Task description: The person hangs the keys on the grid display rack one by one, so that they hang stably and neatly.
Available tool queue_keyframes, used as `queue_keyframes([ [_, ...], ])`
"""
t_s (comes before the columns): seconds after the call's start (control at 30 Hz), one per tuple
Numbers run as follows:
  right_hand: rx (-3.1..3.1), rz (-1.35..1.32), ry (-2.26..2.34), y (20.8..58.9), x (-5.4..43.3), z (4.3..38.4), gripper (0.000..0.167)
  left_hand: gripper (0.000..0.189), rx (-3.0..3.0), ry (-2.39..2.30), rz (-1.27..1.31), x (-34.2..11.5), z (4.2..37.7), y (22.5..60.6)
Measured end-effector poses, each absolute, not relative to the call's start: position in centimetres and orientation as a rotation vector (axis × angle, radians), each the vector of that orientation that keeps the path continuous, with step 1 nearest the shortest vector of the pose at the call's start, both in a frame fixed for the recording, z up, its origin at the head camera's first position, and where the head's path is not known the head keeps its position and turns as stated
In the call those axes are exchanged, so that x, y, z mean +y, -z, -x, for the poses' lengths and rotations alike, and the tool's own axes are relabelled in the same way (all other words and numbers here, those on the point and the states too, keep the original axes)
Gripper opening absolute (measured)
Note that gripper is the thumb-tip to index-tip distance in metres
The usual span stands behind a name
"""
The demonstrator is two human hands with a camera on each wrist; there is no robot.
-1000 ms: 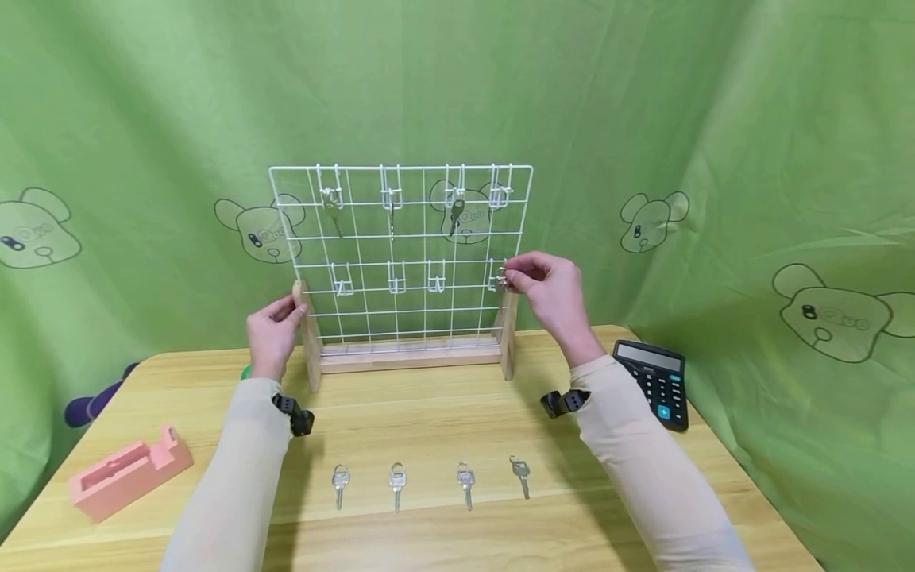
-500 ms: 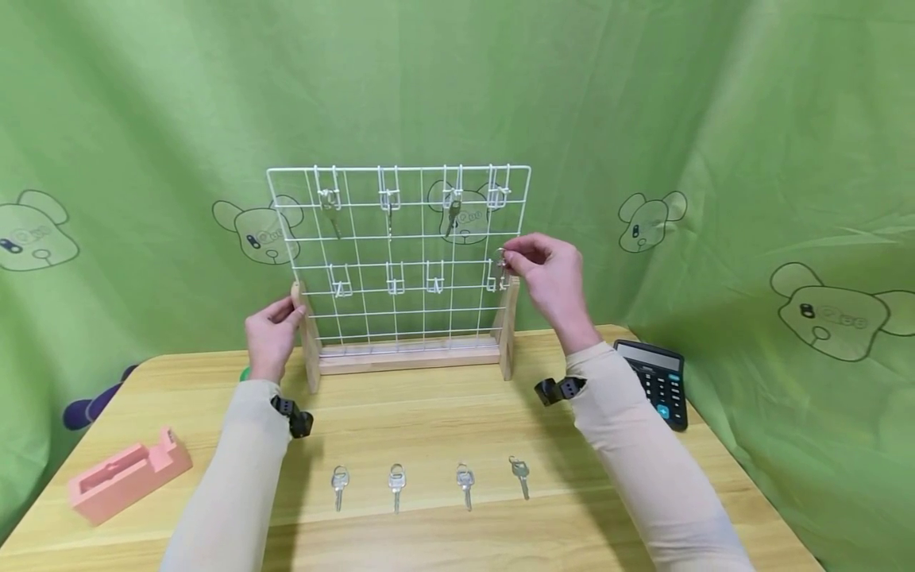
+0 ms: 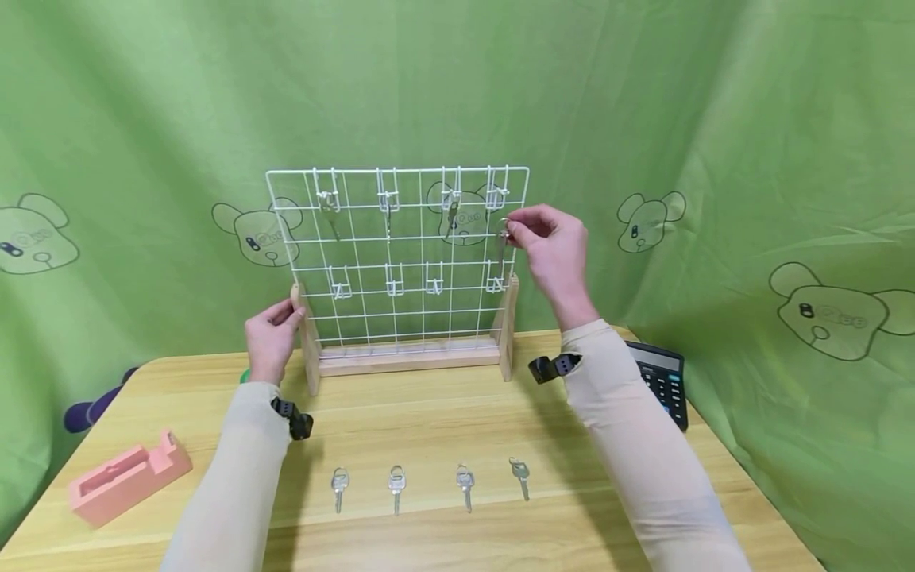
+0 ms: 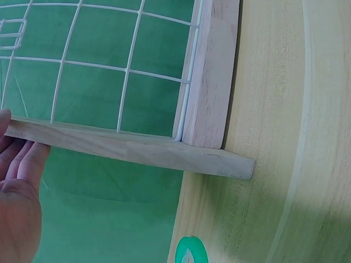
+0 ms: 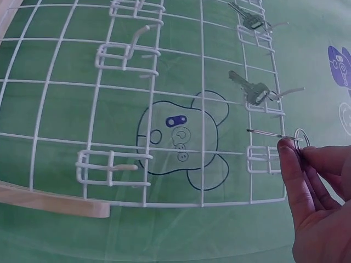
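A white wire grid rack (image 3: 423, 262) stands on wooden feet at the back of the table. My left hand (image 3: 272, 338) grips its left wooden upright (image 4: 126, 150) between thumb and fingers. With my right hand (image 3: 557, 258) I pinch a key (image 5: 269, 133) by its ring (image 5: 301, 143), just in front of the grid's right side, below the bare upper right hook (image 3: 496, 196). Three keys hang from the other upper hooks, such as the key (image 3: 453, 213) nearest my right hand. The lower hooks, among them the lower right hook (image 3: 495, 284), hold nothing.
Several keys (image 3: 396, 486) lie in a row on the table's (image 3: 415, 421) front part. At left sits a pink tape dispenser (image 3: 129, 477); a black calculator (image 3: 661, 373) lies partly behind my right sleeve. A green round object (image 4: 191, 252) is near the rack's left foot.
My right hand has risen from the lower right hook towards the upper right one, carrying the key. My left hand keeps its grip on the upright.
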State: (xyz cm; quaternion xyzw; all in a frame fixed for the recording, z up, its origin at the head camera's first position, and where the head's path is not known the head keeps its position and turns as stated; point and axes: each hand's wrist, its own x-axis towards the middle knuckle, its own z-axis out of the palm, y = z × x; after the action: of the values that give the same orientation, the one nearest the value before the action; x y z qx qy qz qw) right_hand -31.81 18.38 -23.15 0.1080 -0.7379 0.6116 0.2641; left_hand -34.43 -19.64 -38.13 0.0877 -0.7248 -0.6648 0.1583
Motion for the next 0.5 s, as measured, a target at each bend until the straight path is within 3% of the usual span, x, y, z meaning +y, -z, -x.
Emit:
queue_keyframes([
  [0.5,-1.91,-0.233,-1.631,20.9,18.3,32.6,0.016,0.043,-2.07,1.9,-0.233,-19.5,34.4,38.3],
])
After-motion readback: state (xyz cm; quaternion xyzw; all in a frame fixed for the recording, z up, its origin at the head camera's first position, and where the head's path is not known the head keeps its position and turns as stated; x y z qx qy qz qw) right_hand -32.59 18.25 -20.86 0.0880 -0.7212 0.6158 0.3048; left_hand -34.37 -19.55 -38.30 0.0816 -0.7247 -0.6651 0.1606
